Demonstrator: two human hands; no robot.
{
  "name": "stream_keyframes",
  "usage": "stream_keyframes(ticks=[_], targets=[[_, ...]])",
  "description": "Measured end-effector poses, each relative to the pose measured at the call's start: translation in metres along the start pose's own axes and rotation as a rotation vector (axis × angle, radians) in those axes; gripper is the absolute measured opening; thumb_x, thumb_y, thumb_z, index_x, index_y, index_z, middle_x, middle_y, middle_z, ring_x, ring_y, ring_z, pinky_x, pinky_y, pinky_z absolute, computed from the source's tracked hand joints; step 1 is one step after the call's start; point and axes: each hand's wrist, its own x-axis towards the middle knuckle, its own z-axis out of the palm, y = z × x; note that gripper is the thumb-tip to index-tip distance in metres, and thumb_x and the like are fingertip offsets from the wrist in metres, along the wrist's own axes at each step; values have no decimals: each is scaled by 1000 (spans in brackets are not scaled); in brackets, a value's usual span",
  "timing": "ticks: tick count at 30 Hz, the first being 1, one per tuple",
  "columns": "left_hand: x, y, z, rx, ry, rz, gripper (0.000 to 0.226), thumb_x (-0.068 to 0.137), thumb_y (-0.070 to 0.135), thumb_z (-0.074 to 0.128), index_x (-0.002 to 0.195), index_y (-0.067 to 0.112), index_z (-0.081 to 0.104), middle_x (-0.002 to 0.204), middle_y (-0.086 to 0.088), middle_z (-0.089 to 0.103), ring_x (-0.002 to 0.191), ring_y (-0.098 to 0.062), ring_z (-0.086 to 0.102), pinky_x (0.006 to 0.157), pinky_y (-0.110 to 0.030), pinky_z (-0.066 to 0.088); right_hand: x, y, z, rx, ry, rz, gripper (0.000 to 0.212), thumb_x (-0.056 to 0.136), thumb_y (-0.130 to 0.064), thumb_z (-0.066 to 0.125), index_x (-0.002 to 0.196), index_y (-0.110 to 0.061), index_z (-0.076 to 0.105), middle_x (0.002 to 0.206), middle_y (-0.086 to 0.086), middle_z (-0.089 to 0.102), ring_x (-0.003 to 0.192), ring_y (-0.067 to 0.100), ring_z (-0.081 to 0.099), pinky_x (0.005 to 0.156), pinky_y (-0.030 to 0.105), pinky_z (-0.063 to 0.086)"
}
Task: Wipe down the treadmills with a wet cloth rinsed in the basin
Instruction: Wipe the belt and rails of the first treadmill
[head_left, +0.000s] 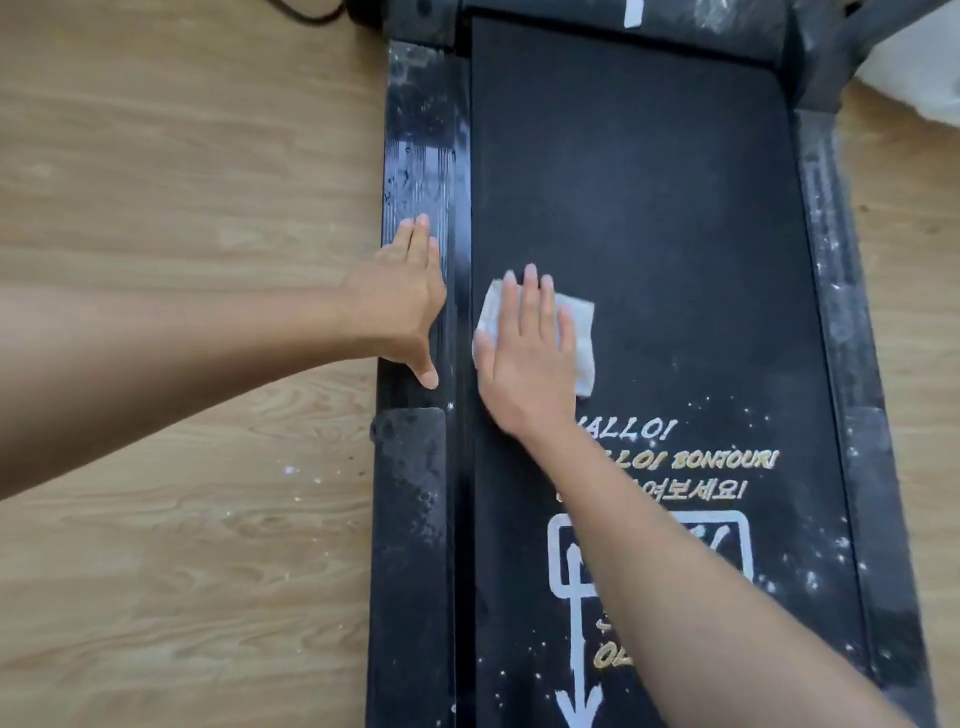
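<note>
A black treadmill (649, 182) fills the middle of the view, its belt printed with gold lettering and a white arrow. A folded white cloth (582, 338) lies on the belt's left part. My right hand (524, 353) presses flat on the cloth with straight fingers. My left hand (400, 301) rests flat on the treadmill's left side rail (415, 156), fingers straight and thumb spread. White dust specks dot the rails and the lower belt.
Light wood flooring (182, 208) lies on both sides of the treadmill. A black cable (306, 13) curls at the top left. The treadmill's upright post (831, 62) rises at the top right, with something white (924, 73) beside it.
</note>
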Motion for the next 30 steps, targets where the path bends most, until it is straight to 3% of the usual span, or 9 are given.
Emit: stream_keyframes(ticks=[2, 5, 7, 12, 14, 21, 23, 26, 30], targets=[[-2, 6, -8, 106, 10, -8, 165, 55, 82, 80, 157, -12, -9, 167, -32, -15, 158, -41, -9, 129, -49, 9, 77, 8, -18, -4, 2, 1, 67, 111, -45, 22, 169, -14, 8, 177, 9, 2, 164, 25, 1, 131, 48, 7], [-2, 19, -17, 314, 104, 165, 161, 57, 78, 81, 159, -10, -7, 169, -27, -14, 159, -38, -9, 129, -50, 9, 113, 18, -33, -8, -41, -16, 68, 112, -47, 20, 169, -15, 2, 177, 9, -4, 164, 25, -4, 131, 49, 4], [-1, 26, -20, 335, 88, 259, 155, 60, 70, 86, 160, -8, -4, 169, -27, -11, 159, -38, -6, 130, -47, 9, 62, 28, -25, -6, -31, -35, 70, 111, -48, 18, 169, -12, 3, 177, 12, -2, 164, 28, -2, 130, 51, 9], [5, 27, -30, 265, -17, 282, 147, 61, 58, 93, 159, -11, 7, 167, -32, -5, 159, -40, 3, 128, -45, 20, -214, 36, 7, -31, -79, -6, 72, 108, -42, 26, 168, -6, 9, 177, 14, 0, 162, 36, 11, 126, 52, 18], [7, 25, -28, 243, -32, 307, 145, 61, 58, 93, 159, -9, 11, 167, -32, -3, 159, -39, 4, 126, -45, 24, -247, 37, 13, -28, -174, 19, 74, 107, -44, 30, 167, -5, 13, 176, 15, 4, 161, 37, 18, 124, 52, 18], [23, 25, -15, 292, -54, 294, 153, 61, 60, 92, 160, -9, -2, 167, -32, -14, 159, -39, 0, 128, -47, 21, 49, 67, -23, 13, 36, 157, 73, 107, -49, 25, 169, -12, 11, 177, 11, 5, 164, 25, 2, 131, 49, 9], [25, 32, -15, 348, -79, 280, 153, 63, 59, 92, 158, -11, -5, 165, -35, -14, 159, -42, 0, 128, -47, 19, 105, 81, -41, 6, -36, 117, 74, 108, -50, 25, 169, -14, 2, 177, 9, -4, 164, 23, -6, 131, 48, 2], [20, 36, -20, 419, -93, 256, 152, 64, 59, 91, 156, -14, -5, 162, -42, -13, 157, -48, 4, 127, -50, 21, 112, 107, -65, -41, -286, -85, 86, 107, -63, 28, 167, -16, -12, 175, 6, -20, 161, 21, -21, 131, 45, -8], [8, 55, -34, 465, -141, 207, 147, 69, 55, 90, 156, -15, -5, 160, -43, -14, 156, -51, 3, 127, -51, 20, 14, 163, -91, -320, -504, -455, 104, 100, -76, 29, 165, -10, -17, 172, 15, -25, 160, 28, -24, 132, 52, 3]])
